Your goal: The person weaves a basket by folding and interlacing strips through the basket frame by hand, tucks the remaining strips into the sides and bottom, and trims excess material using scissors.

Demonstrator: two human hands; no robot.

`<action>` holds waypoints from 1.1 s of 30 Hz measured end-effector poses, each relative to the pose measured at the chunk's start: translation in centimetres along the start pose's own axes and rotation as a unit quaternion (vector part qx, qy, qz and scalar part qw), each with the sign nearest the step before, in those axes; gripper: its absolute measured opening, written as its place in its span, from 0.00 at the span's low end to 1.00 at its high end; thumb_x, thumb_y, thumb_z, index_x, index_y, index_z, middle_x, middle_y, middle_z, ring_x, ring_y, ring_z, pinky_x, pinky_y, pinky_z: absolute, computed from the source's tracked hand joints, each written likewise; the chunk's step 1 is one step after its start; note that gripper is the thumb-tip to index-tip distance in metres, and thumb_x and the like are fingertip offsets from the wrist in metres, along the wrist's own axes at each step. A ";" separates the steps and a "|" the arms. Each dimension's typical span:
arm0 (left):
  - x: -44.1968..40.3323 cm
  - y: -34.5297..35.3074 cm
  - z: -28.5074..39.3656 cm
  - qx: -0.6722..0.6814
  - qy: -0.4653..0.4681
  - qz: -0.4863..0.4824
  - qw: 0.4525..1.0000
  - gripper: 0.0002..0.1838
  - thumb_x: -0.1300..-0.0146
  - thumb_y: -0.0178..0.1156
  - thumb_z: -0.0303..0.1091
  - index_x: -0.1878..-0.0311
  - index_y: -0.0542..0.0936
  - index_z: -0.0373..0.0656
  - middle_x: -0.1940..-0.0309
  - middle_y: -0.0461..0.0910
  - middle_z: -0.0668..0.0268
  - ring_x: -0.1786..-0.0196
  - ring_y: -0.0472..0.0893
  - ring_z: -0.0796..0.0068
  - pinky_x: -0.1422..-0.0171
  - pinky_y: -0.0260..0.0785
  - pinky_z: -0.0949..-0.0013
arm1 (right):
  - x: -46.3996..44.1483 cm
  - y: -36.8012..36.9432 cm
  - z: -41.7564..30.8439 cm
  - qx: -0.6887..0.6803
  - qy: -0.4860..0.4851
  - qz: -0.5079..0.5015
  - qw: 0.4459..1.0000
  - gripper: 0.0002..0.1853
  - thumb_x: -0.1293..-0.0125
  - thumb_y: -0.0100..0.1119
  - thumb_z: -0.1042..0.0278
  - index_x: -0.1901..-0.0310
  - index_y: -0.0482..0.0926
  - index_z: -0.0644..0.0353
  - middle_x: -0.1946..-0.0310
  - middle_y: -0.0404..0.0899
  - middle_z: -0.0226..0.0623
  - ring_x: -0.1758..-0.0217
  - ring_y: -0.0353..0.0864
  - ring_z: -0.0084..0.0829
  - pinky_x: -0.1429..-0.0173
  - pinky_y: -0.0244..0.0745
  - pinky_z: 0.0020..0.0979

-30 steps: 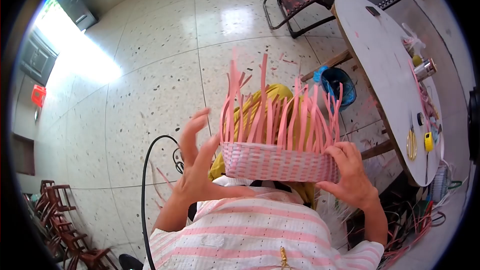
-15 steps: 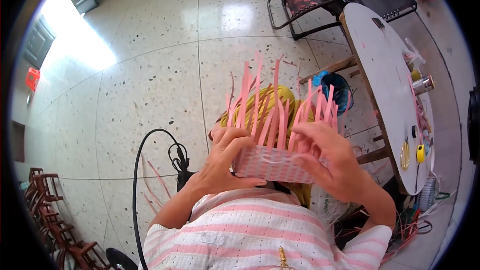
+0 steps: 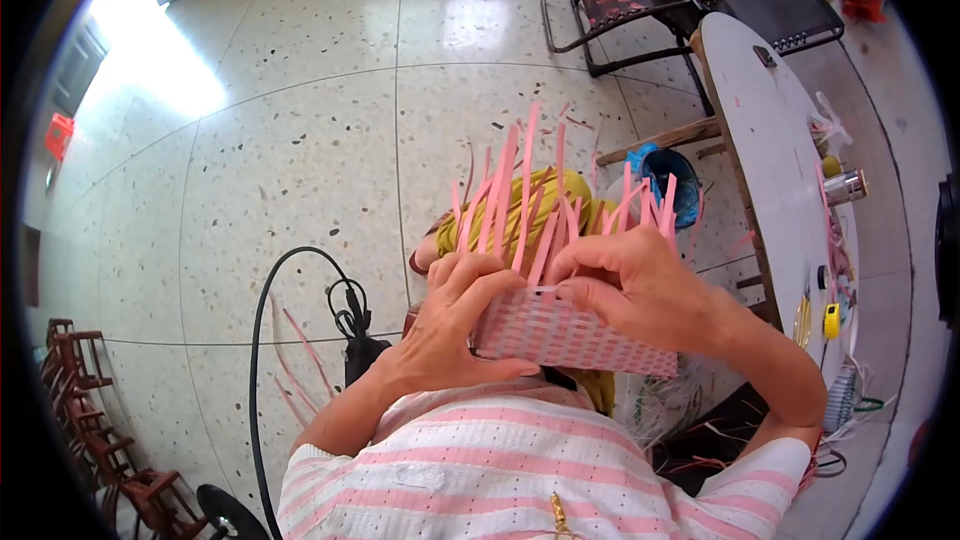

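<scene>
A pink and white woven basket [image 3: 580,332] lies tilted in front of my striped shirt. Long pink strips [image 3: 508,190] stand loose from its upper edge. My left hand [image 3: 455,325] is closed round the basket's left end, fingers at the upper edge and thumb underneath. At the upper edge, the thumb and index finger of my right hand [image 3: 645,285] pinch together on a thin white strip [image 3: 540,290]. The right hand covers part of the weave and the bases of some pink strips.
A white table [image 3: 760,140] on the right bears a can [image 3: 845,187], a yellow tape measure [image 3: 832,320] and scissors [image 3: 803,320]. Beyond my knees is a blue-lined bin [image 3: 672,185]. A folding chair [image 3: 620,0] stands behind. A black cable [image 3: 262,360] loops on the left; small wooden stools [image 3: 110,440] stand lower left.
My right hand has moved left along the basket's upper edge, closer to my left hand. The white strip's loose loop has drawn in. My left hand keeps its hold.
</scene>
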State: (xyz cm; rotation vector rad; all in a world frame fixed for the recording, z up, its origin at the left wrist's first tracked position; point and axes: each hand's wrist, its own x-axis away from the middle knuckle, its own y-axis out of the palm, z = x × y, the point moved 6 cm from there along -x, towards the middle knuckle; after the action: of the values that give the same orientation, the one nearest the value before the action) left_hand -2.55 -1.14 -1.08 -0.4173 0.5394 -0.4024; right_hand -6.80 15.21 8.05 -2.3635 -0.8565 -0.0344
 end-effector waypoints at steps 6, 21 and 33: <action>0.3 0.0 0.4 0.004 0.011 0.020 1.000 0.46 0.57 0.84 0.49 0.35 0.75 0.43 0.41 0.72 0.56 0.37 0.70 0.50 0.30 0.62 0.48 | -1.3 -0.2 0.4 0.277 -0.043 -0.024 0.960 0.04 0.37 0.59 0.78 0.62 0.81 0.66 0.69 0.83 0.48 0.61 0.85 0.49 0.52 0.78 0.46; 0.6 0.2 0.8 0.013 0.016 0.041 0.999 0.47 0.57 0.85 0.46 0.33 0.74 0.41 0.39 0.72 0.54 0.36 0.70 0.48 0.30 0.65 0.47 | -5.1 1.0 -2.8 0.408 -0.322 -0.067 0.852 0.05 0.41 0.63 0.68 0.66 0.84 0.57 0.66 0.85 0.38 0.50 0.83 0.39 0.36 0.69 0.43; 0.6 0.3 0.9 0.004 0.003 0.020 1.000 0.47 0.57 0.84 0.45 0.31 0.76 0.43 0.40 0.72 0.55 0.37 0.71 0.50 0.33 0.68 0.49 | -3.5 -1.6 3.1 0.007 0.274 -0.249 0.929 0.08 0.34 0.62 0.71 0.67 0.85 0.66 0.71 0.88 0.44 0.69 0.90 0.32 0.60 0.84 0.33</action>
State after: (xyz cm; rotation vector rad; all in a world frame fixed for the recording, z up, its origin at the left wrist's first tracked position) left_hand -1.44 -0.91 -0.75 -0.3966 0.5509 -0.3681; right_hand -11.02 15.93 5.62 -1.9008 -1.1228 -0.8477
